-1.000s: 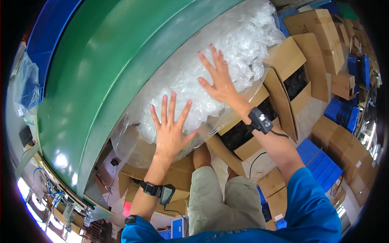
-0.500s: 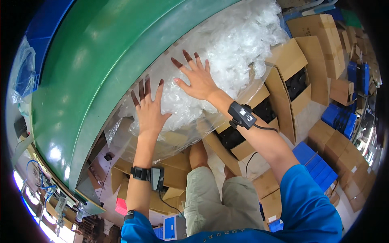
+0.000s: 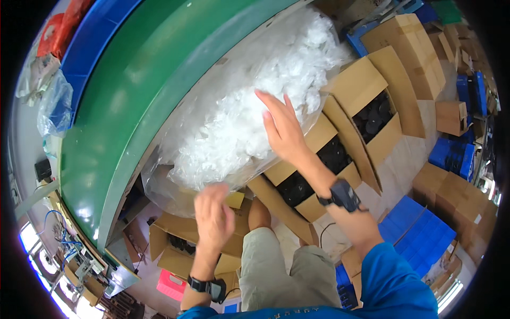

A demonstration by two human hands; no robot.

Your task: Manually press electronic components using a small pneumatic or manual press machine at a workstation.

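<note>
A large clear plastic bag [image 3: 159,186] holding a heap of crumpled clear plastic film [image 3: 228,133] lies along the edge of a green bench. My right hand [image 3: 284,130] is over the right side of the heap, its fingers stretched out and holding nothing visible; I cannot tell whether it touches the film. My left hand [image 3: 213,217] is by the bag's near edge, smeared by motion, so its fingers do not show clearly. Each wrist wears a black strapped device, the right device [image 3: 342,196] and the left device [image 3: 208,287].
The green bench [image 3: 143,85] curves along the left. Open cardboard boxes with black parts [image 3: 374,114] stand right of the bag; another open box [image 3: 175,226] sits by my legs. Blue boxes [image 3: 417,228] are stacked at the right. A pink-red case [image 3: 171,284] lies at lower left.
My left hand has pulled back toward me from the film heap. The right hand has shifted right and slightly nearer. The view has moved a little.
</note>
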